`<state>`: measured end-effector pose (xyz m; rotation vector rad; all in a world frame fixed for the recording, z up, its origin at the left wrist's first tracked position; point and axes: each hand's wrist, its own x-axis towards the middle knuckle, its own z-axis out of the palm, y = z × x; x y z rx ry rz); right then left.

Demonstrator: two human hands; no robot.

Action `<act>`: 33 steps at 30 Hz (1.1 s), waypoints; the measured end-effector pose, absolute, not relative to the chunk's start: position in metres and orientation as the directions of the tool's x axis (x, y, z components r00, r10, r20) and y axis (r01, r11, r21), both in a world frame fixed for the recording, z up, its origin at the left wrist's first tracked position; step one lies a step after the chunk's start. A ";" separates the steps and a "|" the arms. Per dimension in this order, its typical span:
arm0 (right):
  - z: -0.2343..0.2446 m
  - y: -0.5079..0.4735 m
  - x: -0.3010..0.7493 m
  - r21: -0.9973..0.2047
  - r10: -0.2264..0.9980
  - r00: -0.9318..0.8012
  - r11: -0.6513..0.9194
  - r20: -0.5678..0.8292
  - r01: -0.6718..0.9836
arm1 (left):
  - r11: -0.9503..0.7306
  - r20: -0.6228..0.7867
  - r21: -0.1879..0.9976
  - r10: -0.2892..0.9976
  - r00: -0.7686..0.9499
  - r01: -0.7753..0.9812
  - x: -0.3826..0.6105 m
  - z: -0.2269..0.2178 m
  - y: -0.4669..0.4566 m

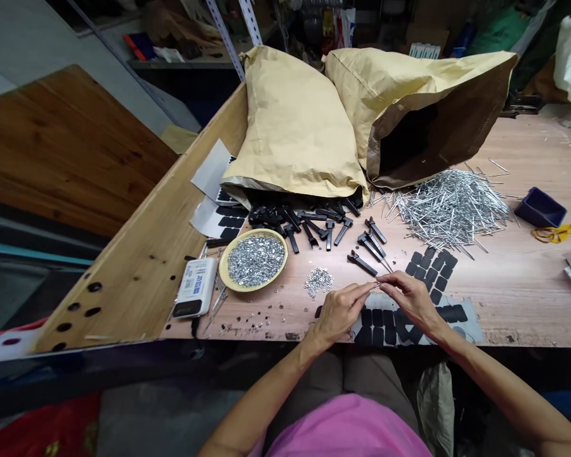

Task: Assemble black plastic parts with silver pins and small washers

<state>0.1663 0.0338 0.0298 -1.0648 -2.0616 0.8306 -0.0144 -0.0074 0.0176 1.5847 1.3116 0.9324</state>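
Note:
My left hand (341, 311) and my right hand (410, 296) meet over the table's front part, thumbs and forefingers pinched together. A tiny pale glint shows where the fingertips touch, too small to name. Just beyond them lie several black plastic pieces (362, 263), some with a thin metal rod sticking out toward my right hand. Left of my left hand is a small heap of metal washers or nuts (319, 282). Beneath my hands, black rounded stickers (377, 318) sit on a backing sheet (472, 322).
A yellow bowl (225, 275) holds many small metal pieces, beside a white box-shaped device (195, 287). Two large paper sacks (297, 120) (385, 79) stand behind. A pile of metal rods (452, 206) and a dark blue tray (541, 207) lie right. A wooden board (143, 260) edges the left.

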 end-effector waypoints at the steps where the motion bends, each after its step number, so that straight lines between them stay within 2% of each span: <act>1: 0.030 0.033 0.167 -0.743 0.839 -0.456 0.502 0.296 0.443 | -0.087 0.034 0.946 0.985 0.171 0.312 -0.013 0.018 -0.008; 5: 0.031 0.030 0.167 -0.576 0.731 -0.508 0.677 0.455 0.459 | -0.072 0.039 0.970 0.988 0.147 0.230 -0.007 0.019 -0.011; 9: 0.029 0.027 0.168 -0.511 0.704 -0.521 0.710 0.483 0.485 | -0.019 -0.005 0.984 0.991 0.131 0.180 -0.005 0.022 -0.012; 12: 0.028 0.027 0.171 -0.553 0.698 -0.525 0.711 0.486 0.434 | 0.112 -0.112 0.994 0.974 0.199 0.012 -0.006 0.024 -0.011; 16: 0.030 0.027 0.174 -0.648 0.740 -0.467 0.662 0.485 0.376 | 0.318 -0.269 0.937 0.920 0.285 -0.145 0.000 0.025 -0.012; 18: 0.031 0.026 0.173 -0.678 0.778 -0.412 0.621 0.474 0.393 | 0.271 -0.239 0.953 0.948 0.212 -0.138 0.006 0.026 -0.013; 20: 0.031 0.024 0.171 -0.680 0.797 -0.365 0.602 0.481 0.419 | 0.132 -0.128 0.990 0.988 0.081 -0.053 0.011 0.027 -0.014; 22: 0.030 0.023 0.169 -0.682 0.807 -0.330 0.591 0.491 0.431 | 0.049 -0.049 0.999 0.999 0.023 0.021 0.014 0.027 -0.015; 26: 0.027 0.020 0.167 -0.710 0.807 -0.311 0.590 0.502 0.384 | 0.145 -0.139 0.989 0.980 0.139 -0.032 0.014 0.031 -0.013; 29: 0.025 0.018 0.167 -0.749 0.829 -0.280 0.558 0.484 0.358 | 0.115 -0.112 0.993 0.989 0.094 -0.030 0.015 0.036 -0.012; 31: 0.024 0.016 0.167 -0.826 0.887 -0.212 0.460 0.410 0.327 | 0.135 -0.130 0.990 0.987 0.090 -0.050 0.017 0.039 -0.011; 33: 0.023 0.016 0.167 -0.909 0.943 -0.146 0.328 0.298 0.259 | 0.219 -0.199 0.969 0.966 0.165 -0.115 0.018 0.041 -0.010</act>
